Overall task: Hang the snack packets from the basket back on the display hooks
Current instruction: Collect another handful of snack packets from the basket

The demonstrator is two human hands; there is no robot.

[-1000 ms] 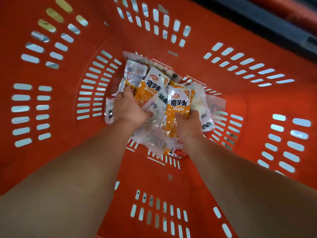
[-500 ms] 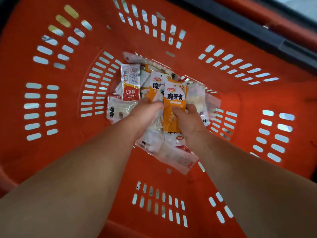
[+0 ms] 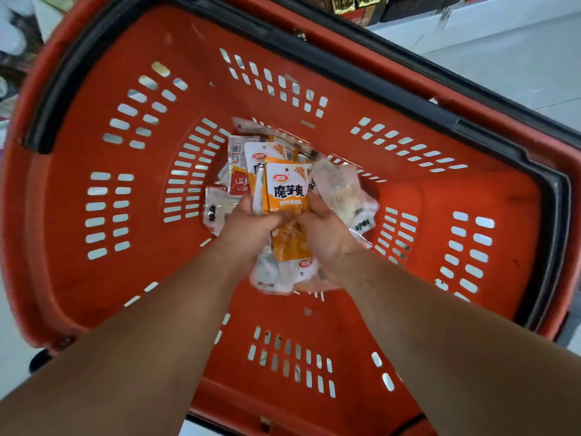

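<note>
A red-orange plastic shopping basket point(image 3: 405, 199) with slotted walls and a black handle point(image 3: 377, 80) folded along its far rim fills the view. It stands on a pale, smooth shop floor point(image 3: 503, 58), and gold and dark cartons point(image 3: 355, 3) sit past its far edge. A heap of clear and white snack packets point(image 3: 342, 190) lies in the middle of the basket's floor. Above the heap, an orange foil snack packet point(image 3: 286, 190) with bold black lettering stands upright, a few more packets stacked behind it. The left hand point(image 3: 248, 228) curls round the bundle's lower left edge. The right hand point(image 3: 327, 234) pinches the orange packet's right side.
</note>
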